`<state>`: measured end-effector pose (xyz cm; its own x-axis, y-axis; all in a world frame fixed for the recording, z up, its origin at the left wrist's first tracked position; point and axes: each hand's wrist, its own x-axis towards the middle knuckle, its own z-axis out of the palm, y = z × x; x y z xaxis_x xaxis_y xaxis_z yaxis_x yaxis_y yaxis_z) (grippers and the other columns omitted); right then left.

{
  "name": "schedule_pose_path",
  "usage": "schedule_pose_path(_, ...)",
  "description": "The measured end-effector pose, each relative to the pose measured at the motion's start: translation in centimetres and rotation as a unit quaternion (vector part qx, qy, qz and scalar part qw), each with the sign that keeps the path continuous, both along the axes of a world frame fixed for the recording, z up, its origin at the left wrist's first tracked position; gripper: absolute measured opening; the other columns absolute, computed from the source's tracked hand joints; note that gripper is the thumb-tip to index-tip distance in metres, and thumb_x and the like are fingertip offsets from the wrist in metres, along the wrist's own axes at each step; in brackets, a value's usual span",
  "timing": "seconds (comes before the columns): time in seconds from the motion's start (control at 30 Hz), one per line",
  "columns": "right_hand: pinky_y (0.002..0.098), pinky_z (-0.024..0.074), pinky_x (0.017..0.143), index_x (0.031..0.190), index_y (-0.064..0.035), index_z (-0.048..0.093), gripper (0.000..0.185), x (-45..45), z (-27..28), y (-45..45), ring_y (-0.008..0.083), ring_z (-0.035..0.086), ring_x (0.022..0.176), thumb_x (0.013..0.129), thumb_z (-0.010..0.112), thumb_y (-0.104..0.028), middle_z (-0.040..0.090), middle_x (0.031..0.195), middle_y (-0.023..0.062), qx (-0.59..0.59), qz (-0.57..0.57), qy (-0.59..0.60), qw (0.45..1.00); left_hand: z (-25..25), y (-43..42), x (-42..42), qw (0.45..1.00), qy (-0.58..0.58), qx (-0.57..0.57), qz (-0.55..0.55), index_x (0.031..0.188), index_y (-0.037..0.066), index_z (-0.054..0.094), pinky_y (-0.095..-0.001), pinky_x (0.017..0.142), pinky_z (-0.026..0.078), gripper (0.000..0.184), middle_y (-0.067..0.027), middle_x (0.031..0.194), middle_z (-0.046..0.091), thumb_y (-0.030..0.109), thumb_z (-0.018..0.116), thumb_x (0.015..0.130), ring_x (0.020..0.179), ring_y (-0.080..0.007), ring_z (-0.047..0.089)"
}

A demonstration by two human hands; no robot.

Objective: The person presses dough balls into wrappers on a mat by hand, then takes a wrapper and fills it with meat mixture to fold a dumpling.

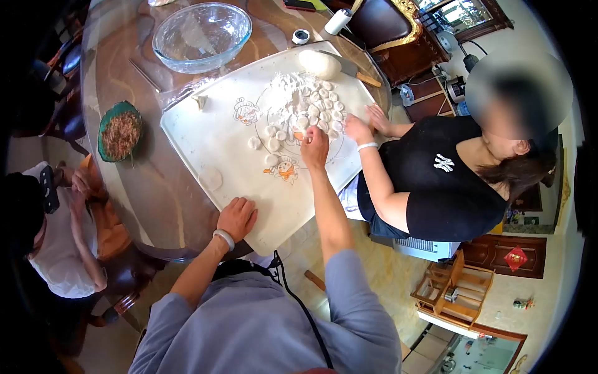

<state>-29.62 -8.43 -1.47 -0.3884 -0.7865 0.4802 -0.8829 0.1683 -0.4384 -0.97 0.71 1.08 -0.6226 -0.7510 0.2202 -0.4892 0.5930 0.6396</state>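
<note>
My right hand (315, 148) reaches over the white floured mat (255, 209), its fingers pinched on what looks like a small dough piece; the fingertips partly hide it. Small round dough pieces (324, 105) lie clustered just beyond that hand, beside a heap of loose flour (284, 93). A few flattened dough pieces (273, 144) sit to its left. My left hand (237, 216) rests open on the near left edge of the mat, holding nothing. A thin rolled wrapper (210, 178) lies up and left of it.
A large dough lump (319, 64) sits by a wooden-handled knife (358, 73) at the far edge. A glass bowl (202, 37) and a green bowl of filling (120, 132) stand on the table. A co-worker's hands (367, 124) are at the mat's right edge; another person (65, 230) sits left.
</note>
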Motion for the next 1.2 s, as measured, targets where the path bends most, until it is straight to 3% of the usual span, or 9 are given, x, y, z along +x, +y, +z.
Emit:
schedule_pose_path(0.03, 0.0369, 0.0447, 0.071, 0.085, -0.0069, 0.056, 0.013, -0.1, -0.2, 0.0, 0.0239, 0.057, 0.075, 0.073, 0.061, -0.006, 0.06, 0.08, 0.0072, 0.015, 0.021, -0.005, 1.0, -0.1, -0.1, 0.1, 1.0, 0.004, 0.0, -0.004, 0.084, 0.005, 0.052, -0.0347, 0.069, 0.045, 0.011, -0.0101, 0.078, 0.051, 0.012, 0.058, 0.077, 0.076, -0.0259, 0.051)
schedule_pose_path(0.13, 0.0341, 0.0457, 0.069, 0.083, -0.0078, 0.06, 0.009, -0.4, -0.6, 0.3, 0.0208, 0.058, 0.073, 0.075, 0.062, -0.01, 0.062, 0.077, 0.0051, -0.048, -0.062, -0.198, 0.977, -0.3, -0.1, 0.1, 1.0, 0.014, -0.001, -0.006, 0.083, 0.005, 0.053, -0.0347, 0.069, 0.045, 0.011, -0.01, 0.077, 0.051, 0.012, 0.058, 0.077, 0.076, -0.0259, 0.051)
schedule_pose_path(0.27, 0.0322, 0.0462, 0.066, 0.082, -0.007, 0.06, 0.017, -1.7, -1.9, -0.9, 0.0197, 0.059, 0.068, 0.071, 0.068, -0.017, 0.062, 0.074, 0.0044, -0.007, -0.061, -0.124, 0.99, -0.3, -0.2, 0.0, 1.0, 0.023, -0.005, -0.003, 0.083, 0.004, 0.052, -0.0347, 0.069, 0.045, 0.011, -0.0104, 0.077, 0.05, 0.012, 0.058, 0.077, 0.076, -0.0265, 0.051)
schedule_pose_path(0.37, 0.0367, 0.0451, 0.065, 0.085, -0.0065, 0.055, 0.023, -0.8, -1.6, -0.9, 0.0262, 0.057, 0.066, 0.07, 0.067, -0.02, 0.058, 0.072, 0.0061, 0.059, -0.061, -0.076, 0.994, -0.1, 0.0, 0.0, 1.0, 0.03, -0.002, -0.009, 0.083, 0.004, 0.052, -0.035, 0.069, 0.045, 0.011, -0.0108, 0.078, 0.05, 0.011, 0.058, 0.077, 0.076, -0.027, 0.051)
schedule_pose_path(0.6, 0.0348, 0.0464, 0.065, 0.086, -0.0065, 0.054, 0.022, 2.0, -0.9, 2.1, 0.0232, 0.058, 0.065, 0.071, 0.066, -0.017, 0.06, 0.071, 0.007, 0.042, -0.074, -0.339, 0.937, -0.5, 0.0, 0.1, 1.0, 0.018, -0.011, -0.009, 0.084, 0.004, 0.051, -0.035, 0.07, 0.044, 0.012, -0.0108, 0.079, 0.05, 0.012, 0.057, 0.078, 0.078, -0.0269, 0.051)
schedule_pose_path(0.77, 0.0241, 0.0456, 0.05, 0.087, -0.0029, 0.055, 0.011, 8.1, 1.5, 8.8, 0.0105, 0.057, 0.055, 0.079, 0.06, -0.008, 0.059, 0.068, 0.0051, 0.153, 0.035, -0.491, 0.857, -1.8, 0.0, 0.3, 0.999, -0.006, -0.027, -0.028, 0.086, 0.005, 0.052, -0.0347, 0.071, 0.044, 0.013, -0.0105, 0.08, 0.051, 0.014, 0.058, 0.078, 0.08, -0.026, 0.051)
schedule_pose_path(0.87, 0.0243, 0.0456, 0.05, 0.085, -0.003, 0.055, 0.01, 10.7, 1.8, 11.4, 0.0109, 0.057, 0.055, 0.078, 0.06, -0.008, 0.059, 0.068, 0.0053, 0.221, 0.05, -0.423, 0.877, -1.4, 0.1, 0.2, 1.0, 0.014, 0.003, -0.002, 0.088, 0.005, 0.053, -0.0341, 0.071, 0.045, 0.015, -0.0098, 0.082, 0.053, 0.016, 0.059, 0.079, 0.081, -0.0257, 0.052)
schedule_pose_path(1.0, 0.0295, 0.0475, 0.057, 0.08, -0.0046, 0.058, 0.018, 11.1, 0.5, 12.1, 0.0164, 0.06, 0.062, 0.071, 0.068, -0.016, 0.061, 0.068, 0.006, 0.164, -0.007, -0.386, 0.908, -1.0, 0.1, -0.6, 0.996, 0.027, 0.07, 0.057, 0.089, 0.007, 0.054, -0.0355, 0.068, 0.046, 0.023, -0.0053, 0.081, 0.055, 0.024, 0.063, 0.077, 0.08, -0.0241, 0.055)
schedule_pose_path(1.2, 0.0298, 0.0468, 0.056, 0.078, -0.0049, 0.061, 0.024, 12.0, 0.1, 11.6, 0.017, 0.059, 0.059, 0.068, 0.073, -0.023, 0.063, 0.068, 0.0061, 0.227, -0.041, -0.217, 0.948, -0.9, -1.4, -2.7, 0.992, -0.04, 0.102, 0.069, 0.084, 0.01, 0.057, -0.0356, 0.066, 0.046, 0.02, -0.0049, 0.08, 0.058, 0.023, 0.066, 0.073, 0.079, -0.0238, 0.058)
